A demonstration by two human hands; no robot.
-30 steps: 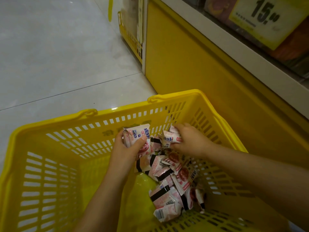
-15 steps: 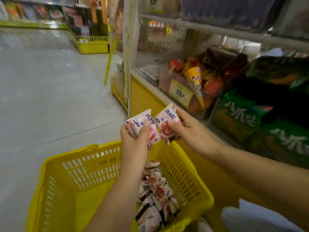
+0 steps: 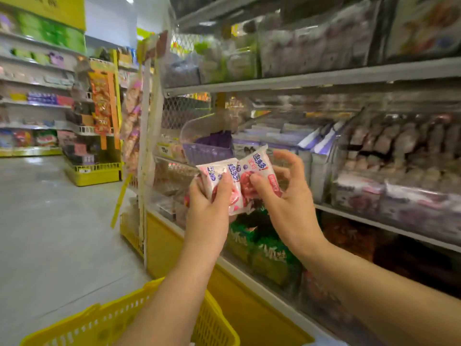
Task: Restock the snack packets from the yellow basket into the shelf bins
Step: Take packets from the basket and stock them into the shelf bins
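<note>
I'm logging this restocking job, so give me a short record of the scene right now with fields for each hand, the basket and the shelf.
left hand: raised, grip closed on pink-and-white snack packets
right hand: raised, thumb and fingers pinching one packet
yellow basket: low in view, below the forearms; contents not visible
shelf bins: clear-fronted, stocked, on the right beyond the hands
packets placed: not yet

Both hands have risen out of the yellow basket point(image 3: 104, 325), each now carrying snack packets. The left hand point(image 3: 208, 211) and right hand point(image 3: 287, 203) have come up level with the clear shelf bins point(image 3: 207, 136). The basket has dropped to the bottom edge of view.
</note>
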